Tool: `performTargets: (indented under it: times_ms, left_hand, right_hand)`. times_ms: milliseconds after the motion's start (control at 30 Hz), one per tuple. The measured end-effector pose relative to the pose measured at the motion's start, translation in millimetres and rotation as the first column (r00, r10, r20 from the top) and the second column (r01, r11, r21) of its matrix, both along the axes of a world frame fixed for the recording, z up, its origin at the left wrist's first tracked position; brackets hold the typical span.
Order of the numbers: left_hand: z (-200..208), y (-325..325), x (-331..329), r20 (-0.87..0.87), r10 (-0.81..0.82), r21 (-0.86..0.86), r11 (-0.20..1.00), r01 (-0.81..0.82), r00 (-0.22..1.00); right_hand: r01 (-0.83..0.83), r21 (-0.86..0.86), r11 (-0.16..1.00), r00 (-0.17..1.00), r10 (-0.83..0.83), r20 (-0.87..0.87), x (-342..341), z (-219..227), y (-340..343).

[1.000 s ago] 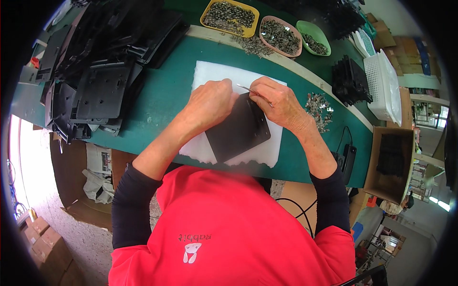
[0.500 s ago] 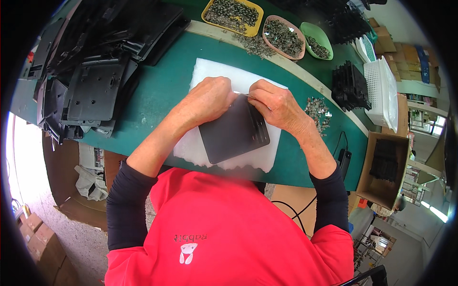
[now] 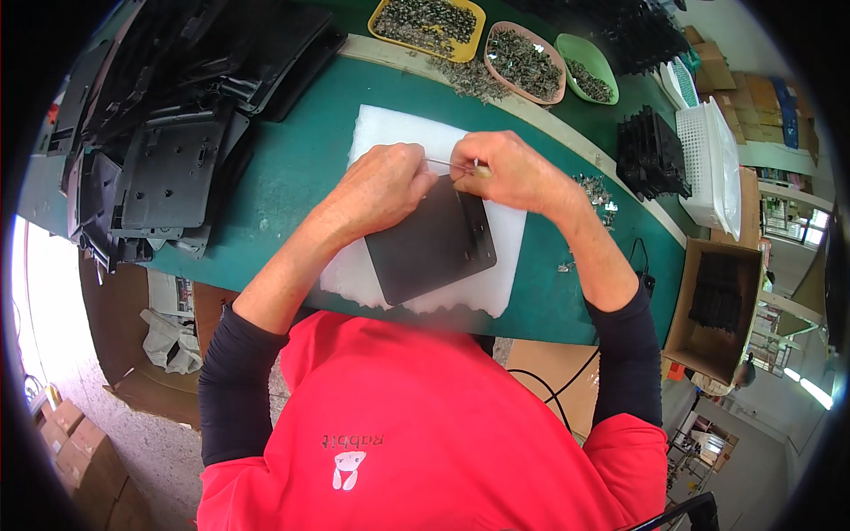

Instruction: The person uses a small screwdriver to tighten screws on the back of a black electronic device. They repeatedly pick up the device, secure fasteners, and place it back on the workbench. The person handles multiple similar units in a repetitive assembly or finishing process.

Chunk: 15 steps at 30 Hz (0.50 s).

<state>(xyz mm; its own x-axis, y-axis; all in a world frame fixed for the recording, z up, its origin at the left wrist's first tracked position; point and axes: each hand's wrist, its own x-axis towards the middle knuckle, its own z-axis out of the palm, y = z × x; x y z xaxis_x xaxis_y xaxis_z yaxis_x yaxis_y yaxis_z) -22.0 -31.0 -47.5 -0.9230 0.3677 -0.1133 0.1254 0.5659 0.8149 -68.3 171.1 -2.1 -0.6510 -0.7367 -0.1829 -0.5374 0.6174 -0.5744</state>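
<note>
Head view: right hand (image 3: 506, 173) pinched a thin rod (image 3: 445, 163); left hand (image 3: 386, 182) curled at the black panel (image 3: 429, 243), its hold impossible to tell!

Black panel (image 3: 427, 248) partly hidden (behind left hand (image 3: 382, 184)), metal bits (image 3: 524, 65) too small to tell

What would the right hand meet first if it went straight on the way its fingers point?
Probably the left hand, just leftward. How high the right hand sits over the black panel is unclear, so brushing that is possible.
</note>
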Motion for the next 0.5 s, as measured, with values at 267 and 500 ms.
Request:
performTargets:
  times_ms: [267,500]
  left_hand:
    - [11.3,2.1,0.7,0.096,0.046,-0.046,0.998,-0.042,0.994]
    - [12.4,4.5,12.7,0.007,0.044,-0.066,0.997,-0.044,0.999]
  right_hand:
    - [0.179,0.071,0.981,0.956,-0.190,0.222,-10.7,0.8,8.4]
    - [0.326,0.008,0.945,0.904,-0.309,-0.294,82.4,2.4,34.4]
